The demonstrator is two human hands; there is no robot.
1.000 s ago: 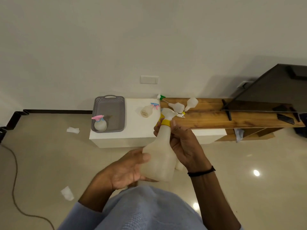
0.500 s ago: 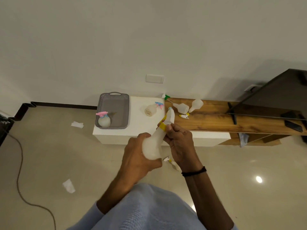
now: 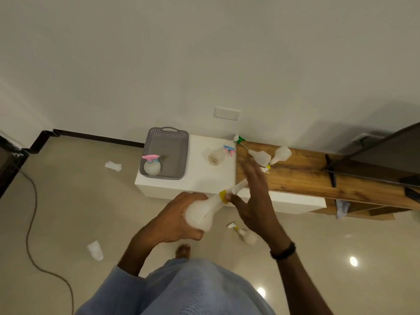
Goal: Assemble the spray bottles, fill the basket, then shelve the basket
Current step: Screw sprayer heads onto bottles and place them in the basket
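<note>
My left hand (image 3: 175, 221) grips the round body of a translucent white spray bottle (image 3: 202, 211) with a yellow collar, its white spray head pointing up and right. My right hand (image 3: 254, 198) has its fingers stretched out beside the spray head, and its thumb touches the yellow collar. A grey basket (image 3: 179, 155) stands on the white table (image 3: 202, 178) and holds one bottle with a pink head (image 3: 151, 165). A bottle with a blue and pink head (image 3: 217, 155) lies on the table. Two more bottles (image 3: 270, 156) and a green spray head (image 3: 239, 139) lie on the wooden shelf top.
Another bottle with a yellow collar (image 3: 246, 235) lies on the floor by my foot (image 3: 183, 251). Crumpled papers (image 3: 113, 165) and a cable (image 3: 31, 235) are on the tiled floor at left. A dark television (image 3: 386, 155) stands on the wooden unit (image 3: 306, 178) at right.
My right hand has let go of the yellow collar and spread its fingers. The bottle has tilted further, with its head pointing right. The view has shifted so the table sits more central.
</note>
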